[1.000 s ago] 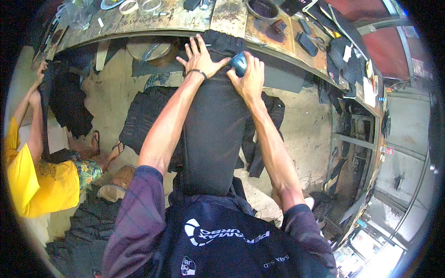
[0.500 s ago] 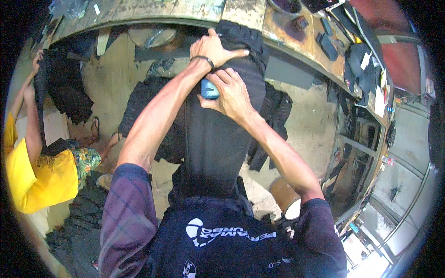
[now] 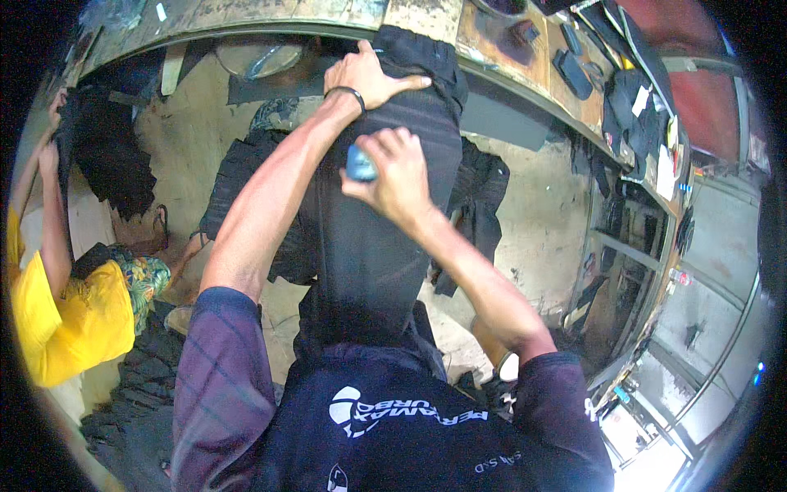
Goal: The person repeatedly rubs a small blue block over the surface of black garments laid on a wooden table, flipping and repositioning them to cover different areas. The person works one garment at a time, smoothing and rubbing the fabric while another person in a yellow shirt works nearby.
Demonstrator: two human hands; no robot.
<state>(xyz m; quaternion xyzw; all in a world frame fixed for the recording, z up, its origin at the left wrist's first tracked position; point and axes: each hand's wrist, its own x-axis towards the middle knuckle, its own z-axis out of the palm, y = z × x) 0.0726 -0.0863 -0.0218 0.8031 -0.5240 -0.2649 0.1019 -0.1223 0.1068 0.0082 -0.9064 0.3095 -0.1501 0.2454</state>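
Black trousers (image 3: 369, 262) lie stretched lengthwise before me, from the worktable edge down towards my body. Near their waist, my left hand (image 3: 365, 78) presses flat with thumb and fingers spread; a dark band circles its wrist. Lower down, my right hand (image 3: 398, 172) grips a small rounded blue pad (image 3: 361, 164) between thumb and fingers, against the dark cloth. The hand and pad are slightly blurred, and the fingers hide part of the pad. A faint lighter patch shows on the cloth around there.
A worn wooden worktable (image 3: 328, 18) runs across the far side, with dark tools and cloth at its right. More black garments (image 3: 484, 197) hang beside the trousers. At left, a person in a yellow shirt (image 3: 74, 320) holds dark cloth (image 3: 115, 148). Metal shelving stands at right.
My right hand has moved a little towards me with the blue pad, opening a gap below my left wrist. My left hand stays pressed on the trousers. The whole view has shifted slightly.
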